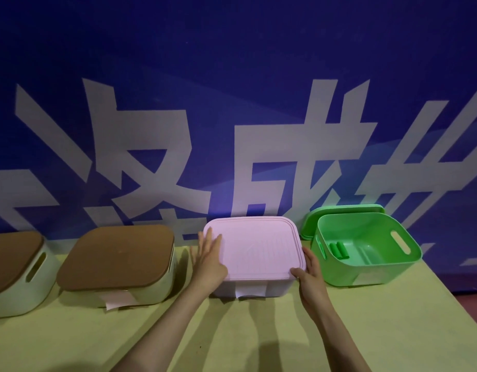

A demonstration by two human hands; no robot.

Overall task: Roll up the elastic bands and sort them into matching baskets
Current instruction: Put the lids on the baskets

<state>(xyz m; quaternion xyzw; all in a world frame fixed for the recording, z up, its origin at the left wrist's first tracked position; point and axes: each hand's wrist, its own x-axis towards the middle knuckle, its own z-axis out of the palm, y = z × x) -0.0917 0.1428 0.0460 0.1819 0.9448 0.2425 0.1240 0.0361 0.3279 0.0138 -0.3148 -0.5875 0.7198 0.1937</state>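
Observation:
A pink basket (252,287) stands in the middle of the table with its pink lid (258,245) on top. My left hand (209,260) lies flat with straight fingers on the lid's left edge. My right hand (309,275) holds the lid's front right corner, thumb on top. To the right stands an open green basket (366,269) with two rolled green bands (338,250) inside; its green lid (312,221) leans behind it.
Two white baskets with brown lids (116,253) (12,253) stand to the left. Paper labels (116,300) hang from the basket fronts. A blue banner wall (232,103) rises right behind the row. The yellow-green table (245,331) ends at the right edge.

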